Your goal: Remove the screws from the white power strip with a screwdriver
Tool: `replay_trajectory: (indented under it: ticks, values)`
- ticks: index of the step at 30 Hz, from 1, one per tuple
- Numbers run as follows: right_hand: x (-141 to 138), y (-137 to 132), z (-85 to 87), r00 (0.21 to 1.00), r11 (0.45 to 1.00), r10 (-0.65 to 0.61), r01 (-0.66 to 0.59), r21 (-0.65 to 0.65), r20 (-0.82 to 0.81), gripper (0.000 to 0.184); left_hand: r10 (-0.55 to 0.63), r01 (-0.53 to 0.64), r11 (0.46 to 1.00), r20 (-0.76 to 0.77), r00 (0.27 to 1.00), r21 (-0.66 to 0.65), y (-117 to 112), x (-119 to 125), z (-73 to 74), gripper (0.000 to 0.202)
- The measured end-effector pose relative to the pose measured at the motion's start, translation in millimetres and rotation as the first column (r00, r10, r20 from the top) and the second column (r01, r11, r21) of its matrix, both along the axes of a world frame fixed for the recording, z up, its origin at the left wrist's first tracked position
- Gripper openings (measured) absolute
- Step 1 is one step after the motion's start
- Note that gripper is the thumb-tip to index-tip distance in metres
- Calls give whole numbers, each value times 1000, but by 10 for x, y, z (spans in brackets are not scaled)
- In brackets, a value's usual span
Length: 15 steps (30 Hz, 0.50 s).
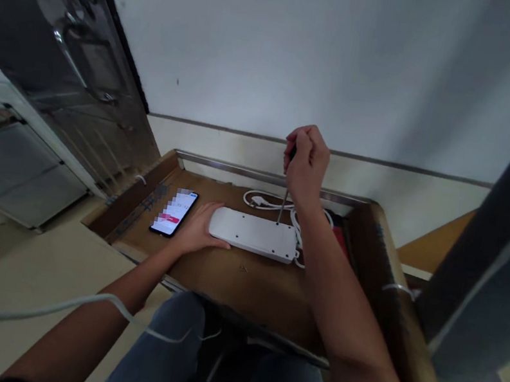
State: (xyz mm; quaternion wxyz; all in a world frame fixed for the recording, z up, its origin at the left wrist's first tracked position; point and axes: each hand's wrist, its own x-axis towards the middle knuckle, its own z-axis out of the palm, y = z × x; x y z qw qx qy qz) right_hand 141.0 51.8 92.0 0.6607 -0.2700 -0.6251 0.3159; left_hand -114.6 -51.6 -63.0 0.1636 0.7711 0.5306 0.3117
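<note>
A white power strip [252, 233] lies underside up, with several dark screw holes showing. My left hand [200, 229] grips its left end, thumb along the near edge and fingers at the far side. Above the strip, my right hand [307, 164] is closed around the dark handle of a screwdriver [284, 201]. The thin shaft points down, and its tip meets a hole near the strip's far edge. Small screws [243, 269] lie on the brown surface just in front of the strip. Behind it a white cord with a plug [260, 201] is coiled, partly hidden by my right forearm.
A phone [174, 212] with a lit screen lies left of my left hand. The brown cardboard-lined tray [201, 276] has raised sides at left and right [374, 263]. A red item [341, 238] sits behind my right forearm. A white cable [70, 302] crosses in front of my left forearm.
</note>
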Motion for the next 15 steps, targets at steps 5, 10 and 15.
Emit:
replay_trajectory:
  ticks: [5,10,15]
  values:
    - [170,117,-14,994,988,97,-102,114,49,24,16,-16,1000,6,1000,19,10,32,-13,114]
    - [299,249,-50,964,968,247,-250,-15,-96,31,6,-6,1000,-1,1000,31,20,41,-12,113]
    - [300,163,6,908,923,363,-380,-51,-208,49,-2,2,1000,-8,1000,30,38,34,13,111]
